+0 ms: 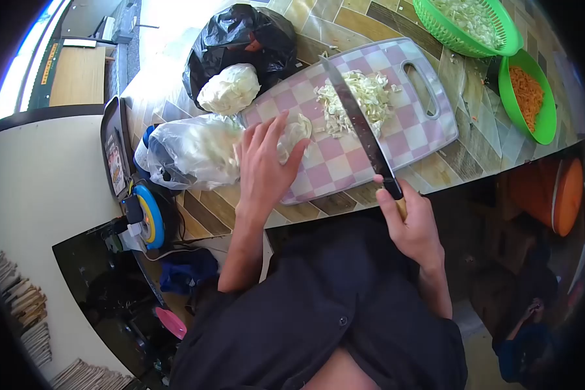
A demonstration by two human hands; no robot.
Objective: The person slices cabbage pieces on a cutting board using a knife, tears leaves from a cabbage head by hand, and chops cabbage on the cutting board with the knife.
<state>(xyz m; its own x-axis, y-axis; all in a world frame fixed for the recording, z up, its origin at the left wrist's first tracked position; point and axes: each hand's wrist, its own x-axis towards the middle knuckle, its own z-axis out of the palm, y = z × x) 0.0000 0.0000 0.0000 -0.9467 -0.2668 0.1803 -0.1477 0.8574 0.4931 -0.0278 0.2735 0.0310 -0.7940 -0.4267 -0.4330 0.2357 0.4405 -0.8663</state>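
One hand, the right hand (415, 227), is grasping the knife (361, 123) by its handle; the left hand (266, 156) is holding its fingers loosely curved at a cabbage piece (299, 132), but whether it is gripping, I cannot tell. This piece is lying on the cutting board (338, 166), by thumb and fingers. Slicing seems the step in hand; another cut is probably needing a firm hold. Farther, shredded cabbage (376, 97) is lying heaped beside the blade.

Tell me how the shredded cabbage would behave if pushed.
The shredded cabbage would probably spread rather than slide as one, being a loose heap. Its strips look thin, so likely light and limp. Scattered at its edges, it may also trail bits across the board.
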